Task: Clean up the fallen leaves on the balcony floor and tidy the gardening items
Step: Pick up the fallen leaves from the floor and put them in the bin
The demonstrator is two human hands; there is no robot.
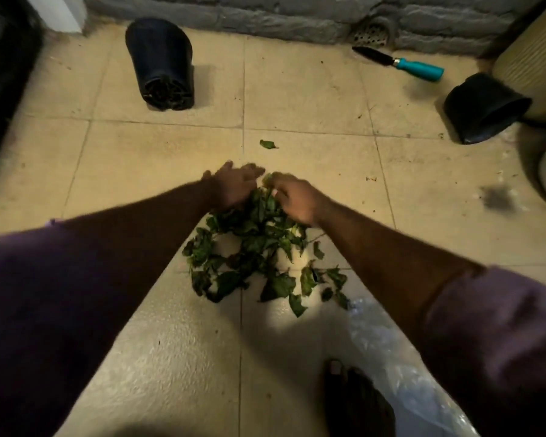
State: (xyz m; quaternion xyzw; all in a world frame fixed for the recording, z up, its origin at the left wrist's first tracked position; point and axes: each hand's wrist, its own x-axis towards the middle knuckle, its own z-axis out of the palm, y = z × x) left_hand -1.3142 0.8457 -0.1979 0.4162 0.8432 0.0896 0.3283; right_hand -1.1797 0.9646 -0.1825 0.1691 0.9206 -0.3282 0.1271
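A heap of green fallen leaves lies on the beige tiled floor in front of me. My left hand rests at the heap's far left edge, fingers spread and curved over the leaves. Against the far right edge, my right hand has its fingers curled into the leaves. One stray leaf lies alone just beyond both hands. Two black plastic pots lie tipped over: one at the back left, one at the right. A trowel with a teal handle lies near the wall drain.
A clear plastic bag lies on the floor at the lower right, beside my bare foot. A ribbed cream planter stands at the far right. A grey brick wall with a drain grate closes off the back.
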